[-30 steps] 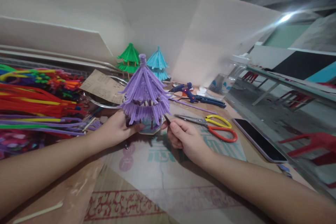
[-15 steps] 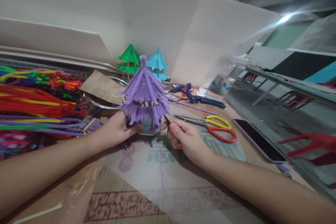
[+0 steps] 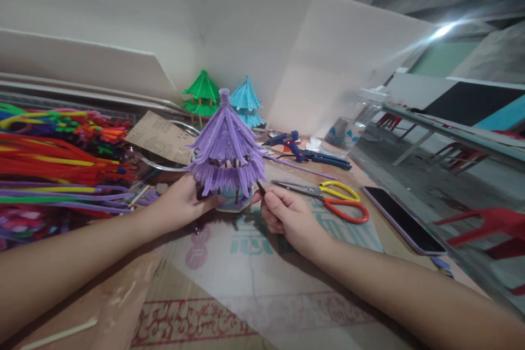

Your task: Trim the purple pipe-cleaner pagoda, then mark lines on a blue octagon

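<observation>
A purple pavilion model (image 3: 228, 142), its two roof tiers made of fuzzy pipe cleaners, stands upright on a pale flat base (image 3: 232, 209) in front of me. My left hand (image 3: 186, 201) grips that base from the left, thumb over the edge; most of its fingers are behind the model. At the right side, my right hand (image 3: 285, 210) pinches a thin dark pointed tool (image 3: 261, 188), its tip close under the lower roof. Too little of the tool shows to tell its kind. Scissors (image 3: 328, 197) with yellow and orange handles lie just beyond my right hand.
Bundles of coloured pipe cleaners (image 3: 53, 158) fill the left side. Green (image 3: 202, 93) and blue (image 3: 246, 99) pavilion models stand at the back. A blue glue gun (image 3: 289, 143), dark-handled pliers (image 3: 326, 158), a plastic jar (image 3: 348, 126) and a phone (image 3: 404, 220) are on the right.
</observation>
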A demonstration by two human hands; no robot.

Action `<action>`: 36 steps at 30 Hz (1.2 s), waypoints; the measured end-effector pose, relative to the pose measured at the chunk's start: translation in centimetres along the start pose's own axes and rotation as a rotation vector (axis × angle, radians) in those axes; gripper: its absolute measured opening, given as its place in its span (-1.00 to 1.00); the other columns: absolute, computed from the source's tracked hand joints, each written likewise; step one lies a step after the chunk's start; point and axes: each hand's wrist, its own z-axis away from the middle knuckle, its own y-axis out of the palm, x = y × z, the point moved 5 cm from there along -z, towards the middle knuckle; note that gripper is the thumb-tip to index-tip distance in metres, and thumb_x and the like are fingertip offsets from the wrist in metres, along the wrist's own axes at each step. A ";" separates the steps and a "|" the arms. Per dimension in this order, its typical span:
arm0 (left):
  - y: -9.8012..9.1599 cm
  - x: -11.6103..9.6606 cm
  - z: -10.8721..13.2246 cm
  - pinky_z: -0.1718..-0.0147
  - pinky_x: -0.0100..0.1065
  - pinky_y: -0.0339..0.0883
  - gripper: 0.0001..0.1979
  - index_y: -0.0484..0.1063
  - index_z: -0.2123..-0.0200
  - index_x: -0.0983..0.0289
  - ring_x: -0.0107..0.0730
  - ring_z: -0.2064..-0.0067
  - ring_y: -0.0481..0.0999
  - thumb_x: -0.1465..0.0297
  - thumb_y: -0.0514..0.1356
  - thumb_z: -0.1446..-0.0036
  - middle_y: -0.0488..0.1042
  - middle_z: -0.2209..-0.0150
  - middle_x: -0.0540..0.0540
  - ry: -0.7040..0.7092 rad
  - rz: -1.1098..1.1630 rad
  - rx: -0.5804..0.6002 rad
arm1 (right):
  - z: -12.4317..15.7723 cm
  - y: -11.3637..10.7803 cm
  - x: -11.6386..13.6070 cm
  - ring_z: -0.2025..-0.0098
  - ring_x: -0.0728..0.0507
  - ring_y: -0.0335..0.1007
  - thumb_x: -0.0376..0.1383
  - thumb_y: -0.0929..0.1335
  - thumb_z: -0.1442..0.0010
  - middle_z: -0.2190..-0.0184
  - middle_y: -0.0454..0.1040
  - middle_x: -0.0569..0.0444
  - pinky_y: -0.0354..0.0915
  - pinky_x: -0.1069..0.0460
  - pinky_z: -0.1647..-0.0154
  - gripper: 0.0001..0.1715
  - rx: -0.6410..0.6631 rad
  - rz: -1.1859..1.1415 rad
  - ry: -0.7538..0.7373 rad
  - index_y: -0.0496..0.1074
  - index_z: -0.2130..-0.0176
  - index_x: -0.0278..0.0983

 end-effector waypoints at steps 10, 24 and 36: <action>0.0 -0.1 0.0 -0.13 0.03 0.39 -0.42 0.45 0.02 0.23 0.06 -0.07 0.53 -0.12 0.13 -0.18 0.57 0.03 0.22 -0.023 0.012 -0.005 | 0.1 0.0 0.0 0.67 0.11 -0.19 0.19 0.48 0.00 0.67 0.07 0.35 -0.25 0.14 0.66 -0.38 0.002 -0.024 0.017 0.32 0.37 -0.26; -0.1 0.0 0.0 -0.18 0.05 0.34 -0.48 0.48 0.10 0.23 0.05 -0.05 0.54 -0.09 0.11 -0.21 0.61 0.10 0.20 0.005 -0.045 0.004 | 0.2 0.3 0.2 0.67 0.11 -0.20 0.21 0.46 -0.02 0.68 0.05 0.35 -0.25 0.13 0.67 -0.37 0.031 0.020 0.011 0.28 0.39 -0.25; 0.1 0.2 0.0 -0.18 0.07 0.33 -0.50 0.48 0.09 0.25 0.08 -0.07 0.54 -0.05 0.12 -0.20 0.59 0.07 0.23 -0.014 -0.055 0.023 | 0.0 0.2 0.0 0.67 0.10 -0.20 0.19 0.48 -0.02 0.69 0.04 0.36 -0.25 0.13 0.67 -0.40 0.038 -0.014 0.015 0.29 0.40 -0.23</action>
